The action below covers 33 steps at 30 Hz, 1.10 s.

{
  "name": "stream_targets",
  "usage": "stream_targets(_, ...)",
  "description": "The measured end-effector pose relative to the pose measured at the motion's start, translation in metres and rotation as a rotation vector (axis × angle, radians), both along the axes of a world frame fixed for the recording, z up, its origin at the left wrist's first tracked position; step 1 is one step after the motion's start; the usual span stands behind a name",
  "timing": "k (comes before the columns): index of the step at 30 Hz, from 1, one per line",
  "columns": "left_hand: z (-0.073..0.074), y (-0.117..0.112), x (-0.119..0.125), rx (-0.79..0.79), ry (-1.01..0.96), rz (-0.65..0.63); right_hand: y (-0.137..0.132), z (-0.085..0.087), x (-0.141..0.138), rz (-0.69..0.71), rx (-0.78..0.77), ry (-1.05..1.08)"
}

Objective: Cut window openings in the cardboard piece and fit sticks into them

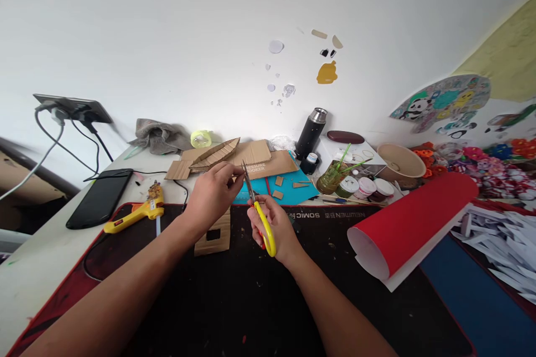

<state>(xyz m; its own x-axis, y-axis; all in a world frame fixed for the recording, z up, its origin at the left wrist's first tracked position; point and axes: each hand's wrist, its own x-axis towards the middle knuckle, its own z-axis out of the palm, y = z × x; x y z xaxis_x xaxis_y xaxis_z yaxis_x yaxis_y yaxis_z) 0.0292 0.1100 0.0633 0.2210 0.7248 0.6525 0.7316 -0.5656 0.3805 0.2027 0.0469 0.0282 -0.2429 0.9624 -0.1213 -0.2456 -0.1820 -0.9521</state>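
My right hand (274, 228) grips a pair of scissors (263, 224) with yellow and red handles, the blades pointing up and away. Beside the blade tips is my left hand (215, 189), its thumb and fingers pinched together; whatever is between them is too small or hidden to make out. Just below the left hand lies a cardboard piece (213, 242) with a square hole cut in it. Beyond both hands, a boat-shaped cardboard piece (215, 154) rests on flat cardboard sheets (280, 164). Small cardboard squares (278, 194) lie on a blue sheet (293, 192).
A yellow glue gun (136, 215) and a black phone (100, 198) lie at left. Along the back stand a black flask (311, 133), a jar with brushes (330, 178) and paint pots (365, 187). A red paper roll (412, 223) lies at right, near white paper strips (498, 245).
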Motion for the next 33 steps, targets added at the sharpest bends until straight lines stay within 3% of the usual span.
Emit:
stream_targets(27, -0.0037, 0.0001, -0.0033, -0.079, 0.001, 0.013, -0.0016, 0.0001, -0.0007, -0.052, -0.023, -0.016)
stream_targets(33, -0.0065, 0.001, -0.0042, -0.072, 0.056, -0.001, -0.0026, -0.0023, -0.0027, -0.041, -0.01, -0.123)
